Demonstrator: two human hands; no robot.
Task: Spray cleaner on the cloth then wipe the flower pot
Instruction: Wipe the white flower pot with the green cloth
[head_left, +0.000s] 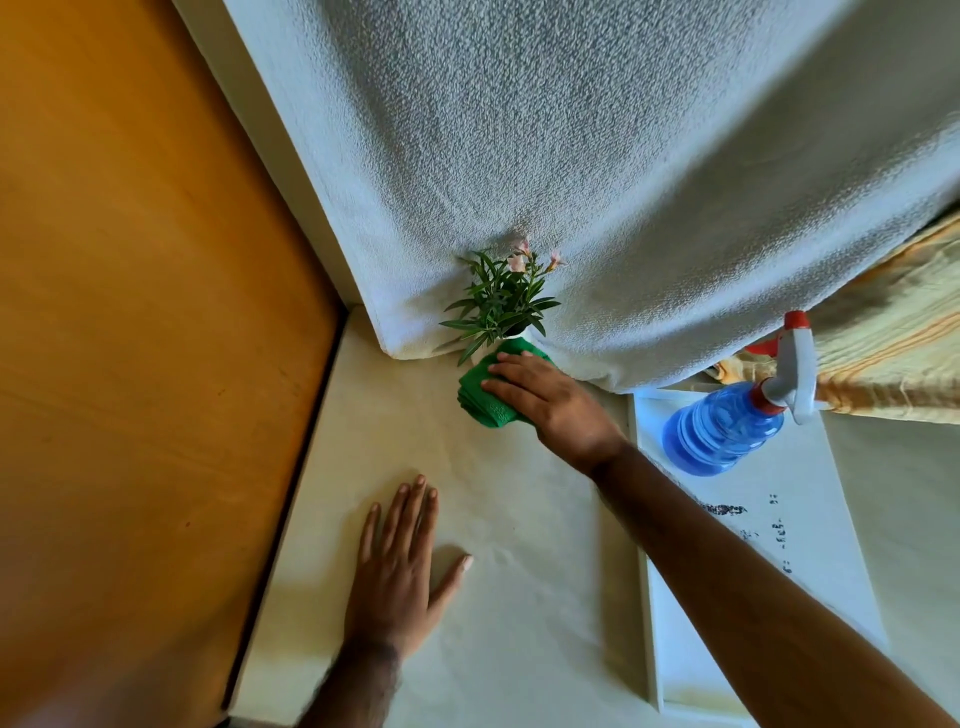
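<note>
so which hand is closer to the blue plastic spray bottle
Right. The right hand presses the green cloth on the flower pot, just left of the blue plastic spray bottle. The left hand lies flat on the table, farther away.

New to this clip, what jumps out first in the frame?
The right hand presses a green cloth against the small white flower pot at centre, its plant standing against a draped white textured fabric. A blue spray bottle with a white and red trigger stands on a white tray at right. The left hand lies flat, fingers spread, on the cream surface nearer the camera.
</note>
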